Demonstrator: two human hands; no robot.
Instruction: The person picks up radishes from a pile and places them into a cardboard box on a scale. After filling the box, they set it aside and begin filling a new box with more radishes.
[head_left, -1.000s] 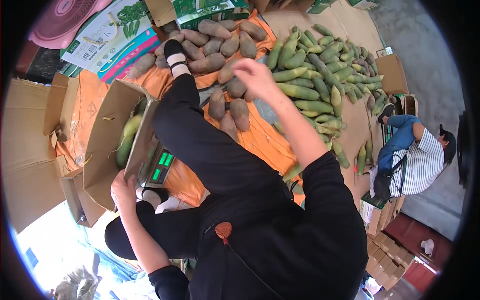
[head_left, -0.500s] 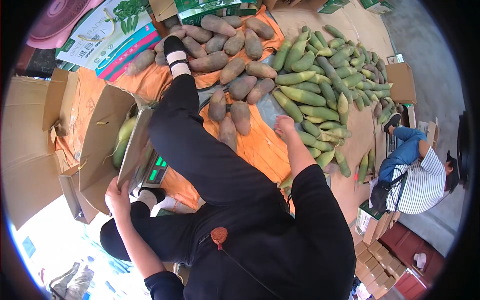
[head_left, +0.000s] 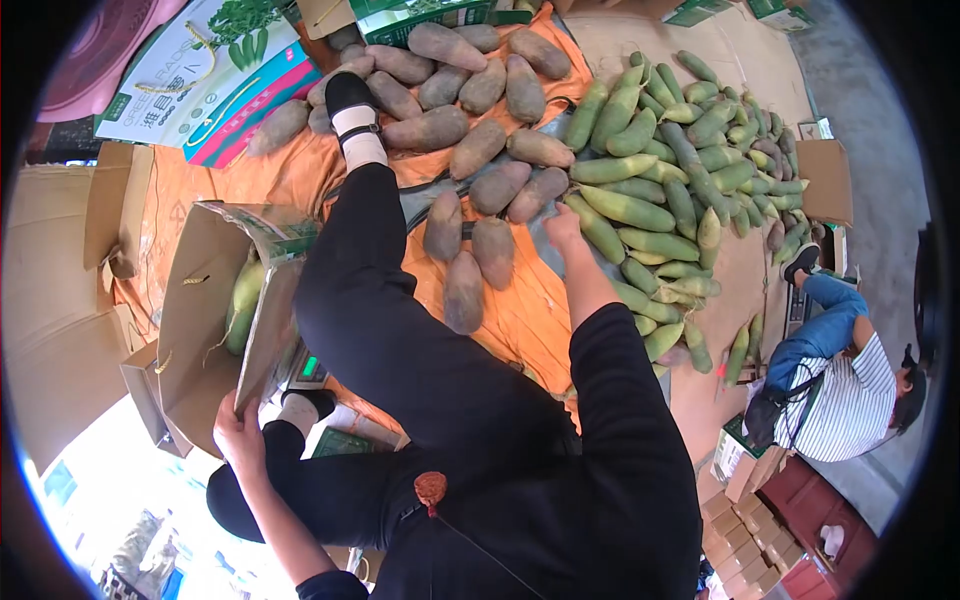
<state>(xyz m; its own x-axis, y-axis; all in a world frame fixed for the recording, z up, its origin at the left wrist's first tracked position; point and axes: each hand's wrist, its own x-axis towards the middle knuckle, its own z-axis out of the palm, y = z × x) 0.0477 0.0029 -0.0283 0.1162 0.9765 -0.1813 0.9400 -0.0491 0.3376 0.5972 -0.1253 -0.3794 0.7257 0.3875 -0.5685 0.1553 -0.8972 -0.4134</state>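
Observation:
My left hand (head_left: 238,432) pinches the lower edge of an upright cardboard carton (head_left: 262,325). A green radish (head_left: 245,305) lies within that carton, which stands by a scale with a green lit display (head_left: 311,366). My right hand (head_left: 562,230) reaches out with nothing seen in it, its fingers stretched toward the gap between two heaps. On one side of it is a pile of green radishes (head_left: 628,208); on the other are several dusky, purplish-brown radishes (head_left: 537,195) on an orange sheet (head_left: 520,300).
My shod foot (head_left: 352,110) rests among the brownish radishes. Printed gift boxes (head_left: 205,75) and a pink basket (head_left: 100,60) stand at the upper left. A co-worker in a striped shirt (head_left: 840,400) sits at the right, near stacked cartons (head_left: 745,545).
My right hand has moved up and slightly left, closer to the brownish radishes. The carton has tilted a little, with my left hand still at its edge. The view has shifted slightly.

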